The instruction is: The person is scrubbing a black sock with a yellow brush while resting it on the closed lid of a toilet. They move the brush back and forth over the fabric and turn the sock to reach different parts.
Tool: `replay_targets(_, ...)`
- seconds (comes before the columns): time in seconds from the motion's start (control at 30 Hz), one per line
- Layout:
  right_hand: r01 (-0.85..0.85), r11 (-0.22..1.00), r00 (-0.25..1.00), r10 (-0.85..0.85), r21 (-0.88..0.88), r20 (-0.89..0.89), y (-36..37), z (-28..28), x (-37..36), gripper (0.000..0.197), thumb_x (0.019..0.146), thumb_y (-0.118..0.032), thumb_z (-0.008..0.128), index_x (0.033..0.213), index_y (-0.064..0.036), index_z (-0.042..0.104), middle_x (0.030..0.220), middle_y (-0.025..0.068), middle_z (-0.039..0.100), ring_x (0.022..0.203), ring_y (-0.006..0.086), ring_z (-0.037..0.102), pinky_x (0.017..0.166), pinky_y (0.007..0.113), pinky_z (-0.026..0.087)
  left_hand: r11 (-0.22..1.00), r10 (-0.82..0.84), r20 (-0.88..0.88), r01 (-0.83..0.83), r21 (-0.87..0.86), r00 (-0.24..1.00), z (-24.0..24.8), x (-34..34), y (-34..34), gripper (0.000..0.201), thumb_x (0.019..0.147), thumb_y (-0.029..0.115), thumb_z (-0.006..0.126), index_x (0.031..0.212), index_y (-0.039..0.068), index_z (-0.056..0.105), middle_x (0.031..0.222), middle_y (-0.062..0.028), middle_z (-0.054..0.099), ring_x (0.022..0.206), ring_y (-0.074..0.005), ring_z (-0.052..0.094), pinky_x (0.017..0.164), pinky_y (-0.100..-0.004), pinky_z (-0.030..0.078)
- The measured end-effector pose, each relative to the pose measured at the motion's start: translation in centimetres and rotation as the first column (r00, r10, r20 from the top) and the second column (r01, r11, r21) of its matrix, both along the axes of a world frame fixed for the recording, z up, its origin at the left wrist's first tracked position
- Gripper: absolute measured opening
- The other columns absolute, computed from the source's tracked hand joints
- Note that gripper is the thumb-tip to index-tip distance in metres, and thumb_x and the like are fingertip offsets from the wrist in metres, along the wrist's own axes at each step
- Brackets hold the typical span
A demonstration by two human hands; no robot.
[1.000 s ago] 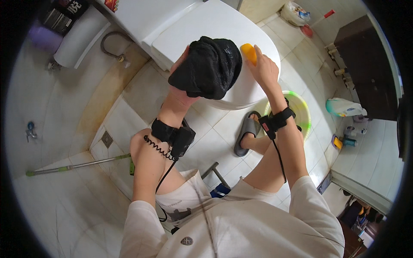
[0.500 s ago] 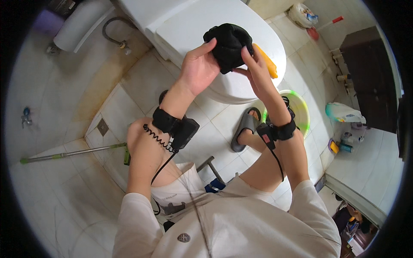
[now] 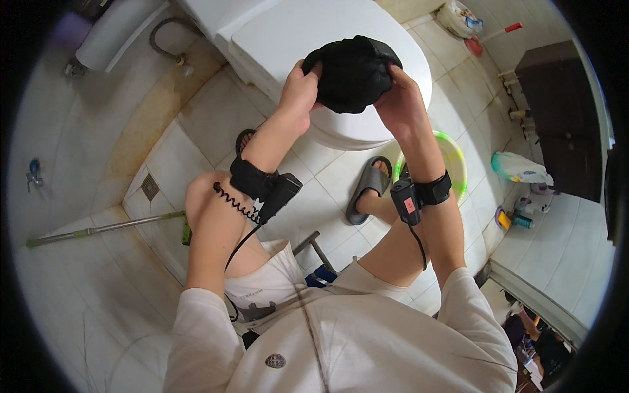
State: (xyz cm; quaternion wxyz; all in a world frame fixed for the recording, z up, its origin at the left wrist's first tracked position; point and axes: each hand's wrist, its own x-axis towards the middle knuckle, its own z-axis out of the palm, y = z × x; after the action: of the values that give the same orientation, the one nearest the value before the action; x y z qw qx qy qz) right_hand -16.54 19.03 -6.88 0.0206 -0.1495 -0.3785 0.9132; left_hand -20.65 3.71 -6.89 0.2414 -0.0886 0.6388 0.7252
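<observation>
Head view, and everything centres on the black fabric item (image 3: 354,75), held up over the white toilet lid (image 3: 262,39) at the far side of the scene! Left hand (image 3: 300,95) grasps its left edge, right hand (image 3: 403,108) has the right edge, so neither is free. Much of each grip is tucked out of sight behind the cloth. Why one hand per side? Presumably to keep the soft thing spread and level; held from one side only, it would likely sag. And the spot over the lid makes sense too: broad, pale, straight ahead of the seated person, an easy place to work above. Whether the cloth brushes the lid, I can't tell from this angle.

Now look at the thing itself! Deep black, rounded, rather like a cap, with soft folds and a lumpy near edge. The surface looks mostly matt; damp or dry, no telling. Its inside is hidden.

Down on the floor tiles (image 3: 334,173), right of the toilet, sits a green-rimmed basin (image 3: 462,157), partly behind the right forearm, probably put there to be within easy reach. Near it, just to the left, a grey sandal (image 3: 363,193) is planted flat, likely steadying the posture.
</observation>
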Motion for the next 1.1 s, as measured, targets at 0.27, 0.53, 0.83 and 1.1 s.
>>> replay_targets(0.27,-0.081,0.82,0.996,0.043,0.567,0.08,3.0,-0.6,-0.9,0.025,0.083,-0.017,0.048,0.104,-0.0032,0.051,0.1,0.0064,0.056,0.093,0.0151,0.052,0.086,0.03,0.037,0.886,0.11,0.068,-0.128,0.445,0.992,-0.3,-0.2,-1.0,0.031,0.084,0.023,0.05,0.111,0.01,0.045,0.107,-0.0037,0.051,0.097,-0.0154,0.048,0.076,-0.0312,0.042)
replay_targets(0.53,-0.115,-0.339,0.993,-0.051,0.934,0.103,5.6,-1.4,-0.3,0.037,0.075,-0.025,0.06,0.104,-0.0041,0.055,0.1,0.0158,0.056,0.092,0.0256,0.053,0.081,0.033,0.042,0.898,0.19,0.001,-0.174,0.404,0.982,0.0,-1.6,-2.3,0.028,0.076,0.02,0.059,0.098,0.005,0.053,0.095,-0.0041,0.056,0.086,-0.0143,0.052,0.074,-0.0282,0.042)
replay_targets(0.83,-0.17,-0.612,0.984,-0.142,0.772,0.104,3.6,-3.3,0.4,0.03,0.073,-0.016,0.056,0.096,0.0029,0.053,0.088,0.0171,0.051,0.085,0.031,0.052,0.069,0.038,0.045,0.865,0.117,0.024,-0.114,0.489,0.993,-1.1,-2.0,-2.5,0.028,0.071,0.014,0.061,0.095,0.002,0.053,0.092,-0.005,0.055,0.085,-0.0149,0.052,0.076,-0.0284,0.041)
replay_targets(1.1,-0.022,-0.556,0.995,-0.096,0.831,-0.038,3.1,-3.7,-0.7,0.043,0.074,-0.011,0.052,0.113,0.0016,0.037,0.084,0.0217,0.051,0.065,0.0354,0.057,0.057,0.042,0.047,0.96,-0.074,-0.42,-0.05,-0.277,0.905,-3.0,-1.1,-1.4,0.045,0.074,0.023,0.057,0.106,-0.005,0.044,0.097,-0.0167,0.055,0.091,-0.0266,0.053,0.078,-0.0335,0.041)
